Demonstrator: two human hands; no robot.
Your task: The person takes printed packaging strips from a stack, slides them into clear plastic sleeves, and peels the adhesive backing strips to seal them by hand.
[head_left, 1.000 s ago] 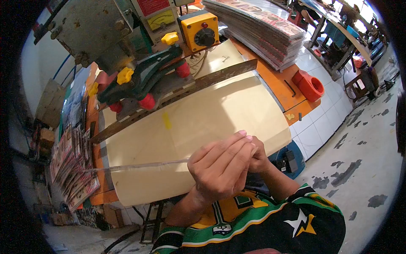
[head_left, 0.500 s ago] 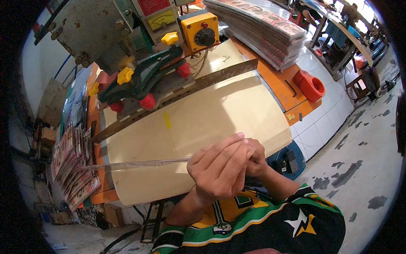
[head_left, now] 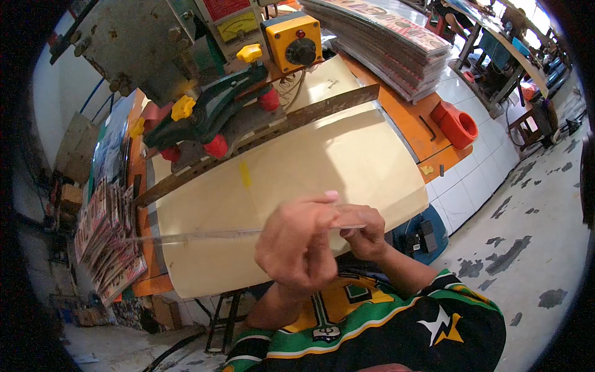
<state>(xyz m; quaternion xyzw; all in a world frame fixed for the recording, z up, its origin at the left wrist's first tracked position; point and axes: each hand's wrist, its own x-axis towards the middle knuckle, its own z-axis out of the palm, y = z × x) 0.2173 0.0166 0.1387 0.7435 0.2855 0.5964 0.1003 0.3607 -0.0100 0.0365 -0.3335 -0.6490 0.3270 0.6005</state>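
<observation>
A thin, clear plastic sheet (head_left: 198, 236), seen almost edge-on, stretches from the left side over the cream-covered work surface (head_left: 217, 266) to my hands. My left hand (head_left: 297, 242), smeared by motion, is closed around it with the fingers curled. Beside it, my right hand (head_left: 367, 232) pinches the sheet's right end, which shows as a pale edge between thumb and fingers. Both hands are held above the near edge of the cream surface, close to my body.
Beyond the surface stands a press-like machine with a dark green arm (head_left: 211, 118), yellow knobs and a metal bar (head_left: 297, 115). A yellow control box (head_left: 292, 42) adjoins it. Printed packs are stacked (head_left: 396, 56) at back right and fanned (head_left: 108, 239) at left. A red tape ring (head_left: 454, 126) lies right.
My left hand has shifted left and turned, coming apart from the right hand it covered. The right hand's fingers and the sheet's end now show. The sheet stays stretched leftward.
</observation>
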